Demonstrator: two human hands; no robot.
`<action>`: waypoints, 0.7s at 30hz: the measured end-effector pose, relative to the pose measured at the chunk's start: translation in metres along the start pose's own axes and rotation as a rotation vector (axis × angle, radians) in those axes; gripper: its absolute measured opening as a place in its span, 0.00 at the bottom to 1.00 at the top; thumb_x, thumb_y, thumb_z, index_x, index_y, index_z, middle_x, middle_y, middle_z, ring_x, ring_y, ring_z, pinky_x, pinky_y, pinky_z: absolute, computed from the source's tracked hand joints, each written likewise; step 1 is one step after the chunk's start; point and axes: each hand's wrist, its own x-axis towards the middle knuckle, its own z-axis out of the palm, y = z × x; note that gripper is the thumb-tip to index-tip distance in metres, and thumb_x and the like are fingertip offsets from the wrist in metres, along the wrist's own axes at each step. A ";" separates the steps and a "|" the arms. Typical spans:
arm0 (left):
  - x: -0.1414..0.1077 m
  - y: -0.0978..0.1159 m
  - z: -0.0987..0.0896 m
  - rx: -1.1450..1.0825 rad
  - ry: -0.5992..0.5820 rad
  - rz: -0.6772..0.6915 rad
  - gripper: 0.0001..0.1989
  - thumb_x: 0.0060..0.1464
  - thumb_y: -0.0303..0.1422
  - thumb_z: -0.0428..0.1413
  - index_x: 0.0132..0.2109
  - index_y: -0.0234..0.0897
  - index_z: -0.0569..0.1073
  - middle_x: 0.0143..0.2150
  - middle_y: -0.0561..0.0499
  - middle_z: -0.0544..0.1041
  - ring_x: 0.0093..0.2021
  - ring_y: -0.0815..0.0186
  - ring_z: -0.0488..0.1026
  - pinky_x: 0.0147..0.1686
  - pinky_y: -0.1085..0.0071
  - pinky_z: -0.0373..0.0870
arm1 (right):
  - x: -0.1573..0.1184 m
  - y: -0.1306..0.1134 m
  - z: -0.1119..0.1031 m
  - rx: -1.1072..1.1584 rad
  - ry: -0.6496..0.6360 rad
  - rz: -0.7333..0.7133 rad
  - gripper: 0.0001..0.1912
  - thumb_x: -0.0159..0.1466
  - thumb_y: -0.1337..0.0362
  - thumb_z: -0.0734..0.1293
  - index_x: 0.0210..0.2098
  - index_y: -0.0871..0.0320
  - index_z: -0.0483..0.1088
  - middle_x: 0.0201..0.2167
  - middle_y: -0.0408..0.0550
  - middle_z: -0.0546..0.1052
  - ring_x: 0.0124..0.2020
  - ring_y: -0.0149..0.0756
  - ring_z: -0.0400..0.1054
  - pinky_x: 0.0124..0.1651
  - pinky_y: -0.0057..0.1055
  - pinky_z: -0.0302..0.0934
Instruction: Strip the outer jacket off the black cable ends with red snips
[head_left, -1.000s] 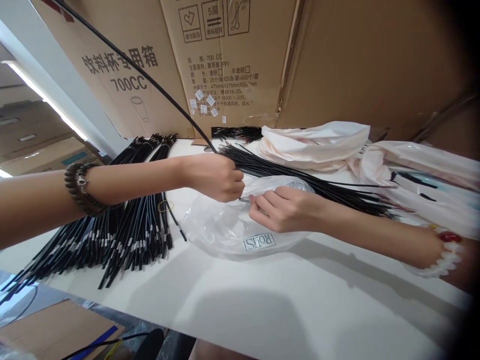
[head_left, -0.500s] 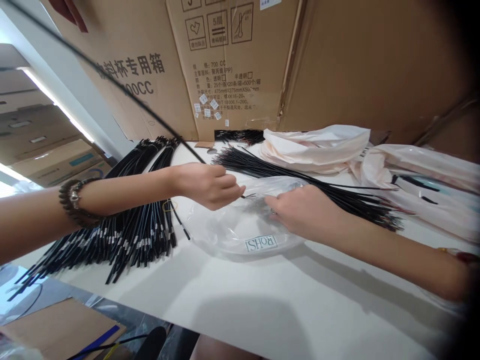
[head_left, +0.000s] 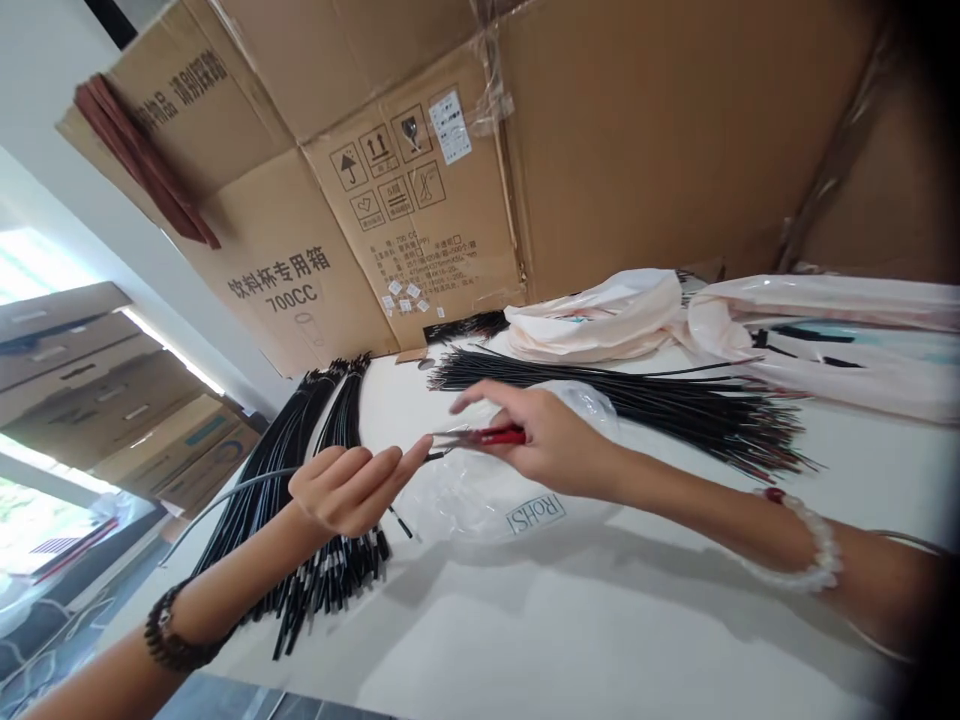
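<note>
In the middle of the view, my left hand [head_left: 360, 490] is closed around a black cable [head_left: 244, 487]. The cable trails off to the left, and its short end pokes out past my fingertips. My right hand [head_left: 555, 435] grips small red-handled scissors [head_left: 499, 436], their metal blades pointing left, close to my left fingertips and the cable end. Beneath both hands lies a clear plastic bag [head_left: 517, 515] marked RoHS. Whether the blades touch the cable I cannot tell.
Bundled black cables [head_left: 330, 580] lie at the left, with another bundle [head_left: 637, 400] behind my right hand. Pale plastic wrapping [head_left: 600, 320] is at the back right of the white table [head_left: 600, 620]. Large cardboard boxes [head_left: 420, 200] stand behind.
My right hand has come up from the bag and now has the red-handled scissors. My left hand has moved left and lower with the cable. The view has tilted upward.
</note>
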 end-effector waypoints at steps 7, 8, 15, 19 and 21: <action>0.002 0.012 0.000 0.014 0.020 -0.132 0.11 0.53 0.27 0.62 0.45 0.33 0.77 0.20 0.58 0.71 0.18 0.74 0.57 0.16 0.70 0.49 | -0.009 0.000 0.019 0.102 0.067 0.094 0.07 0.60 0.61 0.68 0.34 0.59 0.74 0.27 0.46 0.77 0.28 0.33 0.66 0.32 0.29 0.56; 0.003 0.014 -0.001 0.025 0.020 -0.142 0.11 0.53 0.28 0.62 0.45 0.34 0.77 0.20 0.58 0.70 0.18 0.74 0.56 0.16 0.70 0.49 | -0.009 0.000 0.021 0.165 0.078 0.132 0.11 0.59 0.56 0.69 0.30 0.59 0.73 0.25 0.45 0.75 0.27 0.32 0.64 0.30 0.29 0.55; 0.009 0.022 0.002 0.177 0.063 -0.103 0.08 0.58 0.33 0.58 0.44 0.42 0.79 0.23 0.59 0.65 0.19 0.78 0.53 0.16 0.75 0.47 | -0.022 0.001 0.033 0.479 -0.028 0.488 0.26 0.48 0.42 0.73 0.24 0.58 0.65 0.13 0.33 0.53 0.18 0.22 0.42 0.22 0.26 0.36; 0.004 0.021 0.007 0.159 0.270 -0.018 0.08 0.56 0.33 0.59 0.43 0.41 0.80 0.24 0.59 0.62 0.19 0.80 0.54 0.16 0.77 0.48 | -0.039 -0.006 0.043 0.686 -0.144 0.695 0.30 0.47 0.38 0.73 0.29 0.58 0.69 0.13 0.29 0.46 0.17 0.21 0.33 0.21 0.26 0.32; 0.002 0.022 0.009 0.168 0.291 0.007 0.08 0.59 0.32 0.56 0.42 0.41 0.81 0.23 0.59 0.60 0.19 0.80 0.53 0.16 0.78 0.48 | -0.046 -0.009 0.046 0.730 -0.165 0.753 0.29 0.45 0.39 0.75 0.29 0.58 0.70 0.14 0.29 0.44 0.17 0.20 0.33 0.20 0.24 0.34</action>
